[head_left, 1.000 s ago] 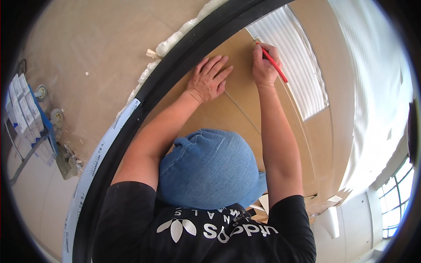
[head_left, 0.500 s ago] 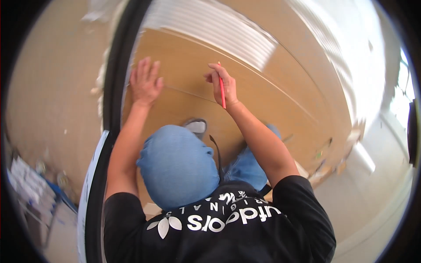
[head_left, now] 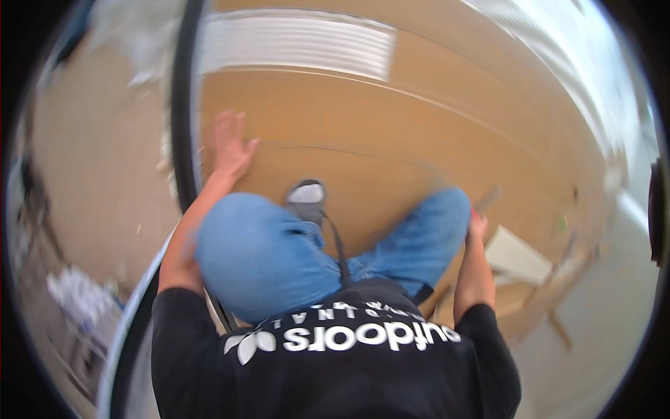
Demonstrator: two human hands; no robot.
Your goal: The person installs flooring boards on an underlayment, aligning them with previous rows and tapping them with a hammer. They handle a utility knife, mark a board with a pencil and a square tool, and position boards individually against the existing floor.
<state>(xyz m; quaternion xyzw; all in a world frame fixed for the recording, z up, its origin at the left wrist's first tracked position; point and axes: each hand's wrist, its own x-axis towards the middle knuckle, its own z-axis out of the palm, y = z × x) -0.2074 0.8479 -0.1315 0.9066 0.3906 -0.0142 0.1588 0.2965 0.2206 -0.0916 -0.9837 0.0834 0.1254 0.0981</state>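
My left hand [head_left: 232,150] lies on the brown board with its fingers spread, close beside the black frame edge [head_left: 183,105]. Out to the right, my right hand [head_left: 478,225] is low beside my right knee, which hides part of its fingers. A bit of the red pencil [head_left: 474,213] shows at that hand, held in it. Just beyond the hand, a blurred grey flat piece [head_left: 490,200] rests on the board. The brown board [head_left: 377,126] spreads under my knees and foot, with a thin line running across it.
A white ribbed panel of light [head_left: 300,42] lies across the far part of the board. At right are a pale offcut [head_left: 518,255] and wooden pieces [head_left: 560,328]. White clutter [head_left: 80,300] sits at lower left, past the frame.
My right hand has swung from above the board, back and right to beside my knee, with the pencil. The left hand stays on the board; the view has shifted.
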